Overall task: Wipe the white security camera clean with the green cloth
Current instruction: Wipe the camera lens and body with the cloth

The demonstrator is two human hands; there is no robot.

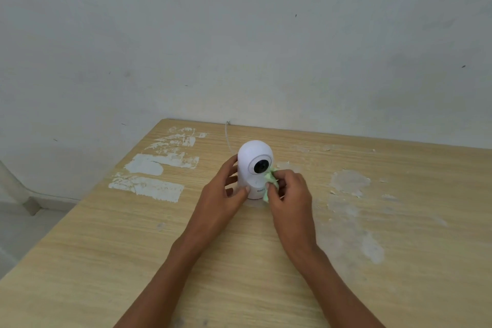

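White security camera (255,168): upright on the wooden table (133,247), my left hand (223,192) clasping its base. Green cloth (271,184): bunched in my right hand (290,194), touching beside the lens. I'd brace firmly and wipe with light strokes.

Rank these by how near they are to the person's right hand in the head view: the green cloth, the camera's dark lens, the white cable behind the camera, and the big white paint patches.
1. Green cloth: bunched in the right hand.
2. Dark lens: just up-left of the cloth.
3. White cable: behind the security camera, near the wall.
4. White paint patches: far left on the table.
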